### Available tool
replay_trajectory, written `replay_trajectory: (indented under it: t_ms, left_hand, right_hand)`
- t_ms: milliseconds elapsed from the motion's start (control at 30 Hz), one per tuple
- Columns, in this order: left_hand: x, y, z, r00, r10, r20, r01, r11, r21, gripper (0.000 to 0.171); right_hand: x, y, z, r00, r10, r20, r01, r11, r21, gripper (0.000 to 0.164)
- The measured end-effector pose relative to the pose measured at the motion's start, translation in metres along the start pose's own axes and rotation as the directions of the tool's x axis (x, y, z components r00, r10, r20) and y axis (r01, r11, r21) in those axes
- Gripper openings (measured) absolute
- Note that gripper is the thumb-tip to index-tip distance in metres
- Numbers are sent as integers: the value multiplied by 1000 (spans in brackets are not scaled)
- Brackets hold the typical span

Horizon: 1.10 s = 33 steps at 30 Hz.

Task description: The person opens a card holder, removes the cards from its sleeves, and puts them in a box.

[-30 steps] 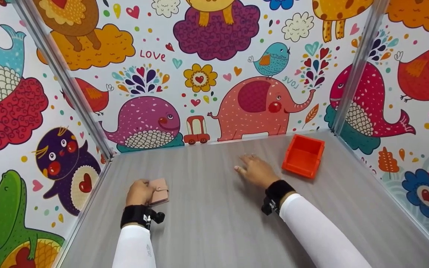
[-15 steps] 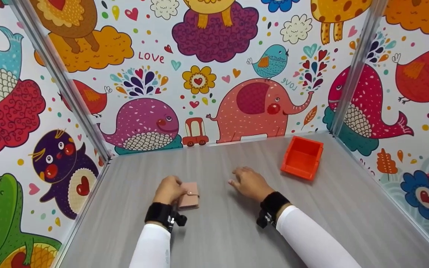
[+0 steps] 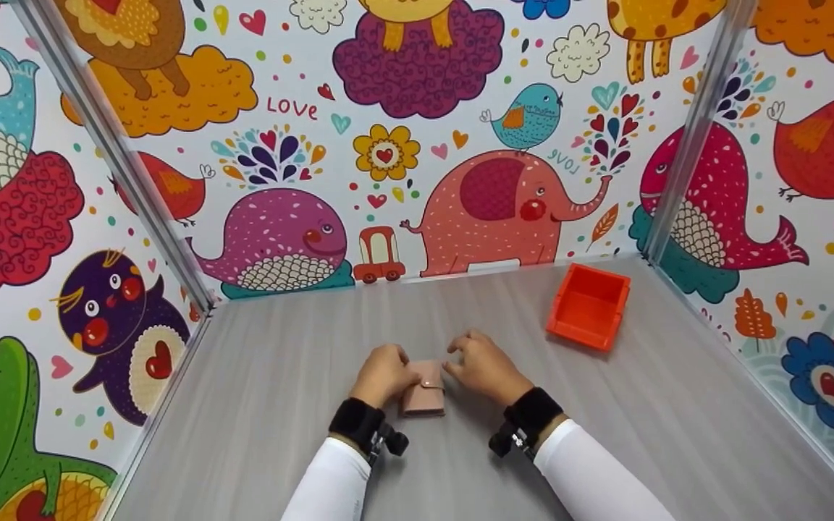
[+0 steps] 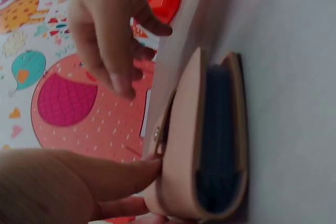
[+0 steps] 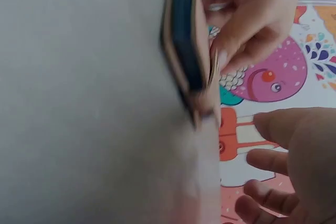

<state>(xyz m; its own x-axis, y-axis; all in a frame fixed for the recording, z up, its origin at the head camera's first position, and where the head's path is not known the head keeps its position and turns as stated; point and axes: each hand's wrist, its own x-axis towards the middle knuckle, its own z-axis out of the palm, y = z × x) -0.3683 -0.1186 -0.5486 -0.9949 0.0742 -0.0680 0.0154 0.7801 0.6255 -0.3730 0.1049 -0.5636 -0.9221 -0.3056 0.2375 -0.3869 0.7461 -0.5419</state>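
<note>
The left hand [image 3: 382, 378] pinches a smooth pink wallet [image 3: 424, 399], its strap studded. Just beside it, the right hand [image 3: 488, 367] holds nothing, fingers loosely bent. Past those fingers, rightward, sits an orange plastic box [image 3: 591, 307]; beyond the left fingers, the wall's red lettering [image 3: 292, 108] reads "LOVE".

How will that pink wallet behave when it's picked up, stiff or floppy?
The pink wallet is probably fairly stiff, since its covers look flat and straight-edged. It seems unlikely to roll, being flat-sided. Dark filling between them may add some weight.
</note>
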Motion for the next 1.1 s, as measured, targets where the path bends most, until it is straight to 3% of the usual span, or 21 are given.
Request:
replay_trajectory:
  t_ms: [233,333,400,467,600,700,867,1000,1100]
  left_hand:
    - [-8,10,17,985,142,-96,-137,989,54,30]
    - [-8,6,19,968,210,-135,-204,977,62,24]
    - [-1,-4,25,962,235,-136,-227,971,71,22]
    - [10,-18,33,962,248,-112,-239,967,88,21]
    - [38,-49,54,979,202,-39,-196,974,114,25]
    - [44,-55,57,983,180,21,-182,977,113,23]
    - [13,-22,32,975,202,91,-209,975,77,8]
    - [-16,7,11,969,214,124,-221,974,47,32]
    - [-23,13,10,966,229,121,-241,966,92,39]
  right_hand:
    - [-5,-12,10,998,-49,38,48,998,30,23]
    - [-6,-15,16,995,-94,34,93,995,48,22]
    - [-7,-16,19,993,-109,39,106,992,62,22]
    - [-9,-17,22,993,-112,47,108,992,71,23]
    - [-13,-20,24,992,-100,76,94,993,74,20]
    - [-17,-23,24,990,-109,85,103,992,66,18]
    - [-21,-27,24,988,-127,83,122,991,61,19]
    - [-21,-27,23,990,-107,93,100,992,77,21]
    - [-21,-27,23,991,-90,94,83,994,75,23]
